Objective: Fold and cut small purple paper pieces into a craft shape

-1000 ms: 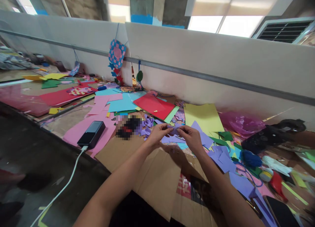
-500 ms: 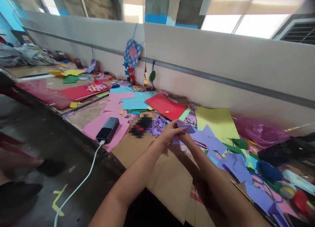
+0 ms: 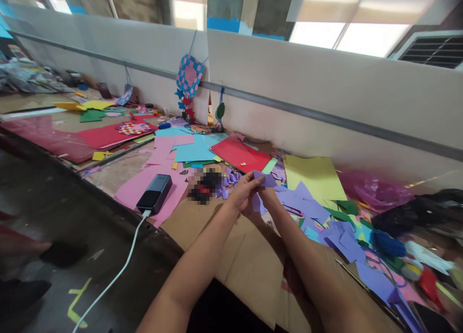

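Observation:
A small piece of purple paper [image 3: 266,180] is pinched between the thumb and fingers of my left hand [image 3: 245,191], above the cardboard. My right hand [image 3: 266,196] is close against the left one and grips the same paper from below; its fingers are partly hidden. Another purple flap [image 3: 256,203] shows under the hands. Purple scraps [image 3: 233,177] lie just beyond the left hand, and larger purple sheets [image 3: 306,203] spread to the right. Brown cardboard [image 3: 249,256] lies beneath my forearms.
A black power bank [image 3: 155,194] with a white cable [image 3: 126,263] rests on pink paper [image 3: 125,194] at the table's left edge. Red [image 3: 240,154] and yellow [image 3: 314,176] sheets lie along the wall. Scissors [image 3: 369,289], blue yarn [image 3: 388,244] and plastic bags lie right.
The whole view has shifted slightly, so the table things appear a little further left. My hands still hold the purple paper together, with its angle barely changed.

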`<state>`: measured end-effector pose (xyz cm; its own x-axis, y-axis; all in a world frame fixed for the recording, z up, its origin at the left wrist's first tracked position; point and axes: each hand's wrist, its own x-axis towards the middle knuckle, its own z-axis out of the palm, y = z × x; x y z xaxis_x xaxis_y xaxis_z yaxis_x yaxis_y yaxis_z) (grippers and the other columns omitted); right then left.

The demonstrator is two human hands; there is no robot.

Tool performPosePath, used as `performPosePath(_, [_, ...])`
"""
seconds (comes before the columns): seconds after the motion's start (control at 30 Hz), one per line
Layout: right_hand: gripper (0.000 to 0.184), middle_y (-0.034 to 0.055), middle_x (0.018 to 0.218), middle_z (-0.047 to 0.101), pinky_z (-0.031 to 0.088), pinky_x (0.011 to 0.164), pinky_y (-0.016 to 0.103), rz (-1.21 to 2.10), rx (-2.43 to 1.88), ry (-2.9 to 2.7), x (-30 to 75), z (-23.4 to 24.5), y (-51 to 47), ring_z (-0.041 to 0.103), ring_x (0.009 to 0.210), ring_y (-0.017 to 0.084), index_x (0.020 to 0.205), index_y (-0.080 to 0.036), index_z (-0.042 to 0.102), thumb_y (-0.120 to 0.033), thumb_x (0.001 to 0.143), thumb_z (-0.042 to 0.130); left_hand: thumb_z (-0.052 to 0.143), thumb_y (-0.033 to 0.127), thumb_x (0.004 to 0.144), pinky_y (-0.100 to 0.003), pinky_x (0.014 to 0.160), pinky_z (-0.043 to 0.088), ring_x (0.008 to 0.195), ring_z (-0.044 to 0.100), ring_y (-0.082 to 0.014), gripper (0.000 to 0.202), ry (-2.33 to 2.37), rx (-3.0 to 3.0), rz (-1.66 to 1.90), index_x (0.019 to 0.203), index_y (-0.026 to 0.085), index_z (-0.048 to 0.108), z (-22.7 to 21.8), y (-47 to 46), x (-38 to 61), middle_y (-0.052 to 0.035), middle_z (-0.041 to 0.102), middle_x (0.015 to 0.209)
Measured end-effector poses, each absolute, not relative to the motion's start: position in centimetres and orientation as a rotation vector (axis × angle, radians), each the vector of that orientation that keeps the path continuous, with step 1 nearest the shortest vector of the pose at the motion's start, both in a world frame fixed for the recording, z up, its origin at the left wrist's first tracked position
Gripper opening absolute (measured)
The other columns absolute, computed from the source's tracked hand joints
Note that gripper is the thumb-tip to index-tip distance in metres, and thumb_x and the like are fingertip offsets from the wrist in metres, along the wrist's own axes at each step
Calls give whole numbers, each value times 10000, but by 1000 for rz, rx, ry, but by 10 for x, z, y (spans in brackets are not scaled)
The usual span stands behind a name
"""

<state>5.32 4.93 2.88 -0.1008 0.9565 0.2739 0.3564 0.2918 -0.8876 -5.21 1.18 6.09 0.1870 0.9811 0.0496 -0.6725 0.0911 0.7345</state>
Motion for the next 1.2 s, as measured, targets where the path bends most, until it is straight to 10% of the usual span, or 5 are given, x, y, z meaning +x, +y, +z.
performPosePath(0.37, [360, -42, 660, 608, 459, 551, 265, 1208, -1056, -1084, 118, 50, 20, 569, 522, 120, 789, -211, 590, -426, 565, 771, 865, 385, 576, -198, 514, 431, 567, 585, -80, 436, 622, 822, 1185, 855, 152, 625, 45, 19, -54, -13, 675, 803])
performPosePath(1.2, [264, -29, 561, 594, 406, 482, 255, 1121, -1116, -1496, 131, 58, 29, 491, 470, 108, 645, -195, 637, -438, 602, 731, 795, 482, 627, -245, 603, 402, 627, 537, -115, 413, 823, 1371, 1106, 801, 145, 632, 37, 20, -50, 0, 617, 707])
